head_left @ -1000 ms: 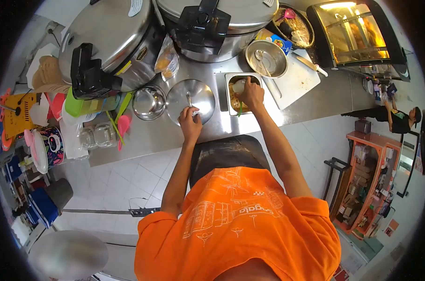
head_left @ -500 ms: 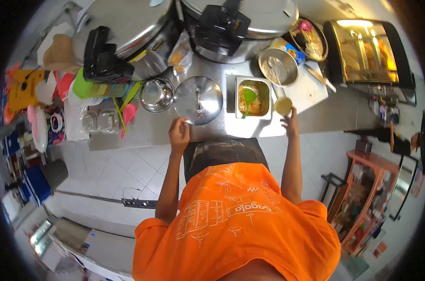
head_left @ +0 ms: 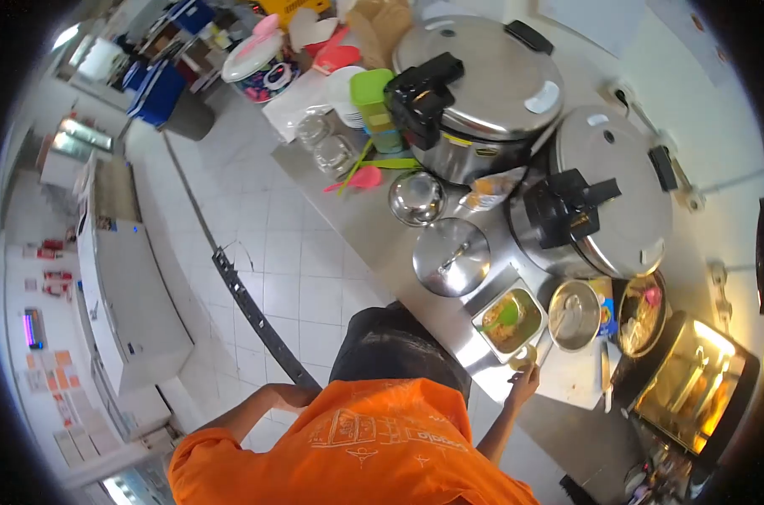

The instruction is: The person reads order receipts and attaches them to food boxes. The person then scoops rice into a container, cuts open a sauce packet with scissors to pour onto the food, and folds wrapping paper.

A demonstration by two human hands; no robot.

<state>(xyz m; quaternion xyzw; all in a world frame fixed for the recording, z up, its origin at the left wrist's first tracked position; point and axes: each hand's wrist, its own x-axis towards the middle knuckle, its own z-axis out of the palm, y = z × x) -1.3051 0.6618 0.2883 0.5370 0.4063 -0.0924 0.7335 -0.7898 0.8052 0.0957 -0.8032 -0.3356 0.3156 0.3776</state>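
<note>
right hand (head_left: 525, 385): we pinch a small pale cup (head_left: 523, 357) near the worktop's (head_left: 390, 244) front edge, beside the steel pan (head_left: 492, 304) | left hand (head_left: 294, 396): by our orange shirt (head_left: 374, 412), partly hidden, state we cannot tell

1 small cup (head_left: 524, 356) (yellowish) beside metal pan (head_left: 490, 341).

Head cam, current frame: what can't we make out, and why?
All in the head view:
Left hand: grip hidden at the waist by the orange shirt.
Small cup in the right hand: contents too small and blurred.
Metal pan: food too small to identify, partly covered by the green spoon.
Large pots: insides hidden by lids.
Orange shirt: cut off by the bottom edge.
</note>
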